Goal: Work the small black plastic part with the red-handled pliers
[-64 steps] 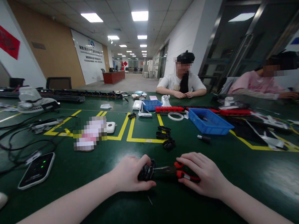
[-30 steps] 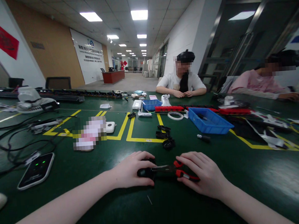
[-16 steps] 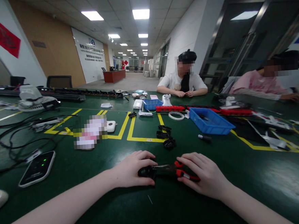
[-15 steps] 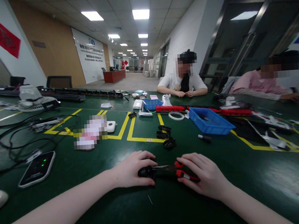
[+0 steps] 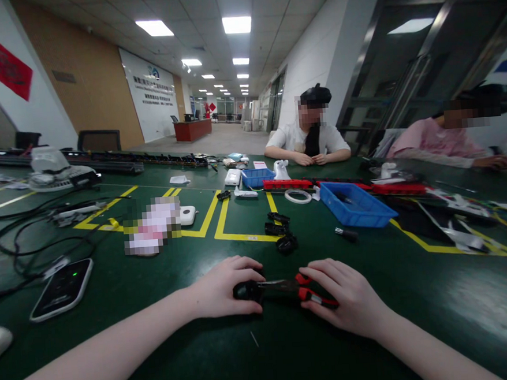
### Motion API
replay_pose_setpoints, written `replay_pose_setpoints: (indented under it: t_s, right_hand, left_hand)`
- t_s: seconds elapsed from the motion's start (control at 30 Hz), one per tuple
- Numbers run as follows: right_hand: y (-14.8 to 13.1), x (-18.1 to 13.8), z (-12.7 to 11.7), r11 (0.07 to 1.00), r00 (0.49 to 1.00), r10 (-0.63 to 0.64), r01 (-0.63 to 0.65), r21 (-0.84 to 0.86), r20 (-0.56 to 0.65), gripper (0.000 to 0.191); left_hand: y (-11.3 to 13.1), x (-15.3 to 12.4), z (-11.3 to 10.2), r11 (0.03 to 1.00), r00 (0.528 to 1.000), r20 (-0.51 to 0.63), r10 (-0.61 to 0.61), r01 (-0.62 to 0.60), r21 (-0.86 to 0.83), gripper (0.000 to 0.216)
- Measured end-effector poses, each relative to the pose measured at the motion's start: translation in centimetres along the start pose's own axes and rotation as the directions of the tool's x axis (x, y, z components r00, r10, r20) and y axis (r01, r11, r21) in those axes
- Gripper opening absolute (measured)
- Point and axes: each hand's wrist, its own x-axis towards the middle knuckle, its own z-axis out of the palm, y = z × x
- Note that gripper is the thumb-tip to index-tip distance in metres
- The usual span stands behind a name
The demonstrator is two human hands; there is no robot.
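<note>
My right hand (image 5: 345, 290) is closed around the red and black handles of a pair of pliers (image 5: 281, 285), whose jaws point left. In my left hand (image 5: 228, 287) a small black plastic part (image 5: 245, 290) is gripped between thumb and fingers. The tips of the pliers meet this part; whether they are clamped on it I cannot tell. A thin pale sliver (image 5: 254, 338) lies on the table just below my left hand. Beyond my hands sit several similar black parts (image 5: 277, 229) in a small group.
Farther right stand a blue bin (image 5: 359, 212) and a short black cylinder with a metal end (image 5: 346, 234). A phone-like device (image 5: 62, 289) and black cables (image 5: 13, 230) lie left. Two people (image 5: 308, 134) sit across the green table (image 5: 182, 357).
The camera view has shifted very slightly. My hands, the pliers and the black part keep the same position relative to each other.
</note>
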Motion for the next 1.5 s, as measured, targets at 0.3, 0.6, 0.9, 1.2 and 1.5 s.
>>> replay_pose_setpoints:
  t_s: [0.3, 0.6, 0.9, 1.2, 1.5]
  right_hand:
    - [-0.18, 0.08, -0.26, 0.998, 0.998, 0.039, -0.041, 0.050, 0.047, 0.037]
    - [-0.17, 0.08, -0.21, 0.996, 0.996, 0.057, -0.061, 0.063, 0.069, 0.036]
    - [-0.09, 0.00, -0.16, 0.998, 0.997, 0.040, -0.043, 0.056, 0.065, 0.037]
    - [0.03, -0.13, 0.02, 0.983, 0.991, 0.092, -0.105, 0.149, 0.092, 0.036]
    - [0.48, -0.65, 0.61, 0.964, 0.988, 0.111, -0.133, 0.232, 0.104, 0.037]
  left_hand:
    - [0.26, 0.02, -0.16, 0.999, 1.000, -0.016, -0.019, 0.018, -0.039, 0.065]
    - [0.20, -0.05, 0.07, 0.999, 0.999, -0.019, -0.032, 0.033, 0.024, 0.070]
    - [-0.11, 0.11, 0.05, 0.998, 0.999, 0.041, -0.023, 0.020, 0.064, 0.077]
    - [0.06, -0.08, 0.17, 0.998, 1.000, 0.011, 0.017, -0.018, 0.058, 0.076]
    - [0.21, -0.10, 0.01, 0.999, 1.000, 0.002, 0.015, -0.014, -0.036, 0.046]
